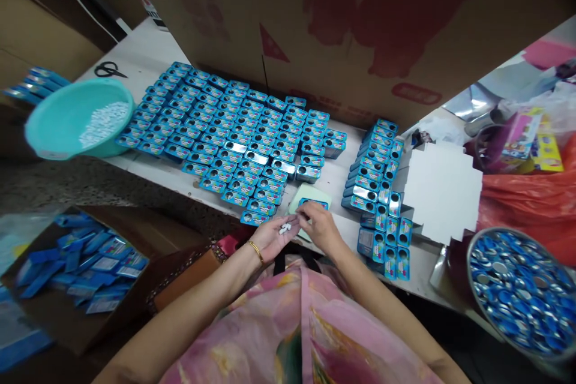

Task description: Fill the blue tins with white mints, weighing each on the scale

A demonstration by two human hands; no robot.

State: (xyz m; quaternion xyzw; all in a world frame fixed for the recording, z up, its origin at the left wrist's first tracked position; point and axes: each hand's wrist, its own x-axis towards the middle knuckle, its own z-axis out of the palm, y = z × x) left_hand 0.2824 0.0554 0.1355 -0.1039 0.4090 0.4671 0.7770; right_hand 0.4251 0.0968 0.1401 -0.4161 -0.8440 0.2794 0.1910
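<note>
My left hand point(272, 240) is turned palm up and cupped, and several small white pellets point(285, 228) rest near its fingers. Close beside it, my right hand point(320, 227) has its fingertips pinched together over a blue tin point(314, 201). What sits between those fingertips, if anything, is too small to make out. The tin lies on a pale green pad or scale point(300, 194), partly covered by my hands. Rows of upright blue tins point(234, 132) with round dark holes on top stand beyond and to the left of my hands.
At left stands a turquoise basin point(49, 129) of white pellets, near black scissors point(108, 70). Below is a cardboard box point(148, 240) of blue tins. More tins point(375, 174) stand right, beside white card point(443, 192) and a bowl point(470, 270) of round blue-and-silver pieces. A large carton point(216, 18) walls the back.
</note>
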